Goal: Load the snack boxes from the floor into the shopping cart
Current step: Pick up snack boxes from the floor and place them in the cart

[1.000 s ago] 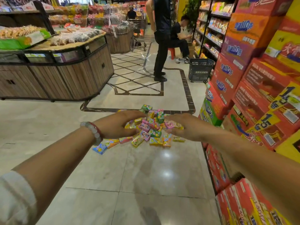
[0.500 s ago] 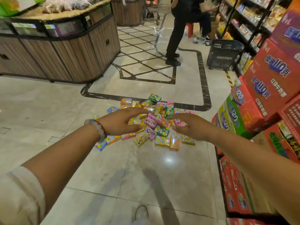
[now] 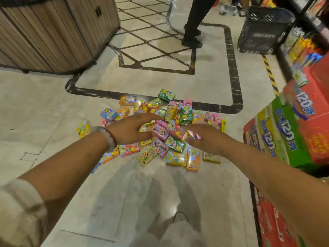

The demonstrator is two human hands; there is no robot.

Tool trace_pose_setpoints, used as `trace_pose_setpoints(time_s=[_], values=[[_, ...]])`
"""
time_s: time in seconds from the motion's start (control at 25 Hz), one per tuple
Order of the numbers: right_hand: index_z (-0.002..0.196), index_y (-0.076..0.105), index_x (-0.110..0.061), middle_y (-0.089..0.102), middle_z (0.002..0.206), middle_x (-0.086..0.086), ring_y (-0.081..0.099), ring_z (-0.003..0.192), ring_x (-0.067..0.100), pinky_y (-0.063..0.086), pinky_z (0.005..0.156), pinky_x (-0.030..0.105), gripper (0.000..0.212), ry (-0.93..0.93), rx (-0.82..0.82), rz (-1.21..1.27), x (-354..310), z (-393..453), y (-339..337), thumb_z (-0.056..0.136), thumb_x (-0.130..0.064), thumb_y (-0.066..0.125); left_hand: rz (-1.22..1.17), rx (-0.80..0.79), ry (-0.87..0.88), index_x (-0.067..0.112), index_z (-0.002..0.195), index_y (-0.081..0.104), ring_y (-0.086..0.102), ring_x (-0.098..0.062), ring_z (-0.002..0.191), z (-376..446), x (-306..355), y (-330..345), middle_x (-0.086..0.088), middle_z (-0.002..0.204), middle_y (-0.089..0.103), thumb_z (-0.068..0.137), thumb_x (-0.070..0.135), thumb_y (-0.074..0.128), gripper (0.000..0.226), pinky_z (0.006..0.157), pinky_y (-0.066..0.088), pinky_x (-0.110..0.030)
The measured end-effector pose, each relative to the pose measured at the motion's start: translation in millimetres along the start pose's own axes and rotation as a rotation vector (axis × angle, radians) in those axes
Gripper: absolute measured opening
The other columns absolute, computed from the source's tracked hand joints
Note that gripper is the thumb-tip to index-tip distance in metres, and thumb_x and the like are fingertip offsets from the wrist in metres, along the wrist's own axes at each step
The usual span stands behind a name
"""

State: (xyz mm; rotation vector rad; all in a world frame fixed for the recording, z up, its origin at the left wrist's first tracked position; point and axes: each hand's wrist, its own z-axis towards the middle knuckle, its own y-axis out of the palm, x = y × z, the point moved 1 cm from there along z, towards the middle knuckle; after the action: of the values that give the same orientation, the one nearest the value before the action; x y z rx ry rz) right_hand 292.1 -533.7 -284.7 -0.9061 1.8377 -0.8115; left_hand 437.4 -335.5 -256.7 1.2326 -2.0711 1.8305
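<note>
- Change over the last second: the view tips down and closes in; the curved wood-slat display counter (image 3: 53,32) now fills only the upper left of the frame, and both forearms sit lower over the pile. Judgement: the person is bending in to gather the first load; nothing is lifted yet.
- Left hand (image 3: 130,129), beaded bracelet at the wrist, centre-left: fingers spread and extended, palm down, over the pile's left half. Holding nothing visible.
- Heap of small, colourful, glossy cardboard snack boxes (image 3: 160,129), centre frame, on the polished pale marble floor (image 3: 44,113): flat rectangular cartons, shiny film wrap, lying loose and overlapping. Likely to slide under a scoop.
- Right hand (image 3: 204,138), centre-right: fingers loosely open, resting over the pile's right side; contact unclear.
- Black plastic mesh shopping basket (image 3: 263,31), upper right.
- Stacked red and green printed cartons (image 3: 292,127), right edge.
- Shopping cart: not in view.
</note>
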Motion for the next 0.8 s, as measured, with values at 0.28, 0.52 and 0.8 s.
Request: trace_pose_setpoints(time_s=[0.28,0.52,0.8], values=[[0.146,0.033,-0.025,0.038,0.150,0.002,0.035,0.136,0.021,0.028,0.106,0.028,0.052,0.079,-0.019,0.006,143.1,182.5,180.0,0.097,-0.039,0.045,-0.079,0.096,-0.099,0.015,0.136,0.042,0.044,-0.008,0.118,142.0,-185.5,168.4,0.007,0.127,0.044,0.088,0.009,0.060,0.051,0.082,0.026,0.003],[0.147,0.031,-0.021,0.031,0.154,0.005,0.035,0.137,0.023,0.030,0.104,0.028,0.055,0.089,-0.037,-0.010,262.5,308.2,358.4,0.097,-0.036,0.048,-0.265,0.139,-0.290,0.015,0.133,0.046,0.053,-0.015,0.103,235.7,-351.4,340.3,-0.002,0.135,0.048,0.091,0.010,0.057,0.044,0.082,0.041,-0.024],[0.144,0.035,-0.019,0.042,0.146,0.008,0.039,0.132,0.028,0.034,0.102,0.033,0.063,0.120,-0.064,-0.034,303.9,342.9,446.9,0.089,-0.035,0.061,-0.135,0.088,-0.527,0.015,0.136,0.045,0.042,-0.023,0.128,260.2,-413.4,422.3,-0.008,0.143,0.043,0.091,0.021,0.057,0.047,0.098,0.031,-0.024]])
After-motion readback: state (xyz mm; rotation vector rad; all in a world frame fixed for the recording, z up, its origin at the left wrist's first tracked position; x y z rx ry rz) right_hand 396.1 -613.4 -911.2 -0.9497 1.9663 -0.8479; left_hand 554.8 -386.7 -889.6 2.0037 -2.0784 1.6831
